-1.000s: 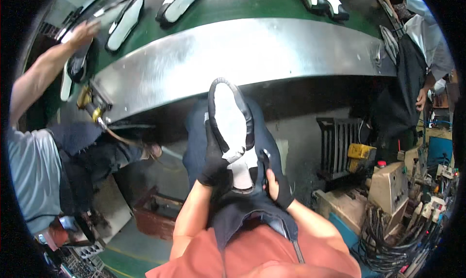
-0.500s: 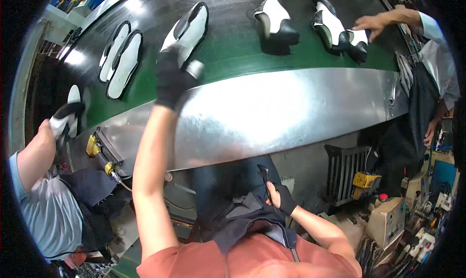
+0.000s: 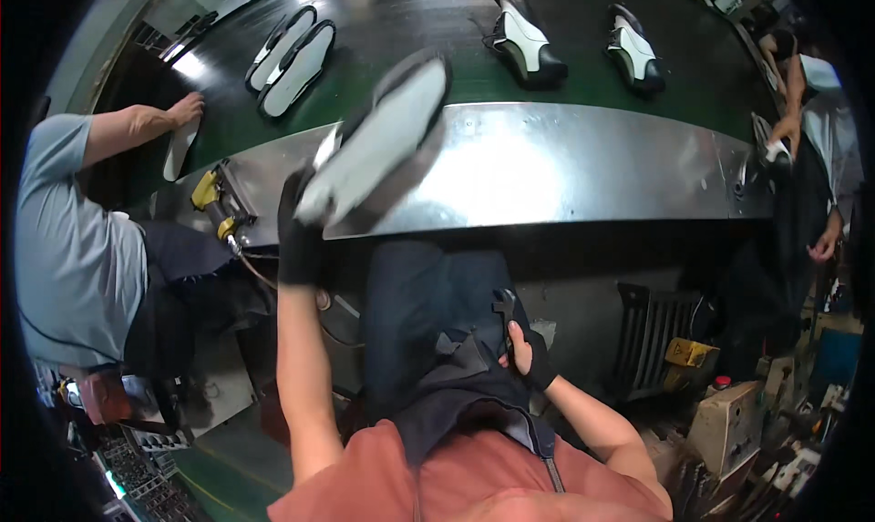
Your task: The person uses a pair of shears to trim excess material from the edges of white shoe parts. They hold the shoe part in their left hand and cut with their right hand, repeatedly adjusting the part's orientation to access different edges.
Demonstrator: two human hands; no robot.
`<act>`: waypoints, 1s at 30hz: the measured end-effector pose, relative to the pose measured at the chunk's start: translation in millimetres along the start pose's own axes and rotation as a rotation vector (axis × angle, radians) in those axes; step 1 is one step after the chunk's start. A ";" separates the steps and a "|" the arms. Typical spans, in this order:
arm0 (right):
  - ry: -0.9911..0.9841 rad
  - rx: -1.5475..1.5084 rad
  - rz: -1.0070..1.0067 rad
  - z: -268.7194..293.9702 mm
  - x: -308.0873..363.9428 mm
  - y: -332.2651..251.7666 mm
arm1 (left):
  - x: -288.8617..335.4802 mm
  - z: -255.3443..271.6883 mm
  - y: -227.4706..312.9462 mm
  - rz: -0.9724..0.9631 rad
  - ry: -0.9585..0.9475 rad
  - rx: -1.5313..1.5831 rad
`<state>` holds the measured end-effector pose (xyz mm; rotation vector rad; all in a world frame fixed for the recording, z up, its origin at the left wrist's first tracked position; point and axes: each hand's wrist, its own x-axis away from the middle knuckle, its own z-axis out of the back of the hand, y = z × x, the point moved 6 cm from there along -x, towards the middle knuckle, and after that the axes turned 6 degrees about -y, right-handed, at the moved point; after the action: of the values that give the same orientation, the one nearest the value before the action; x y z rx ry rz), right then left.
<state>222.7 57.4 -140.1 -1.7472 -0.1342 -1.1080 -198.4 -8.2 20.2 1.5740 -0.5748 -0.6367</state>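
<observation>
Left hand [image 3: 298, 226]: clamped on blurred black-and-white leather-look shoe [image 3: 387, 135], upper centre, probably by one end, leaving its pale sole exposed.
Right hand [image 3: 529, 353]: wrapped around dark hooked metal tool [image 3: 504, 305], lower centre, head free.

Belt [image 3: 392, 35], dark green, spanning the upper field; ledge [image 3: 519, 180], shiny metal, along its near side. Left: yellow-and-black tool [image 3: 208, 192] at the ledge's end, hose [image 3: 259, 273] trailing downward; farther left, co-worker [image 3: 73, 258] in a light blue shirt. Right: ribbed black grille [image 3: 658, 326] below the ledge; yellow box [image 3: 690, 353] at its lower right; beige control box [image 3: 723, 431] topped by a red button [image 3: 723, 382].
</observation>
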 end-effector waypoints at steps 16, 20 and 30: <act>-0.347 0.096 0.196 -64.4 132.9 -52.4 | 143.1 -132.0 25.5 -0.043 -0.440 -0.285; -0.331 0.198 0.456 -62.4 102.9 -64.2 | 139.8 -155.6 18.7 -0.119 -0.548 -0.021; -0.538 -0.040 0.134 -37.6 83.5 -82.6 | 151.3 -145.0 34.9 -0.267 -0.413 -0.101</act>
<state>202.1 34.6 -20.6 -2.0232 -0.3199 -0.5267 11.3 -11.9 54.3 1.4420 -0.6288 -1.1916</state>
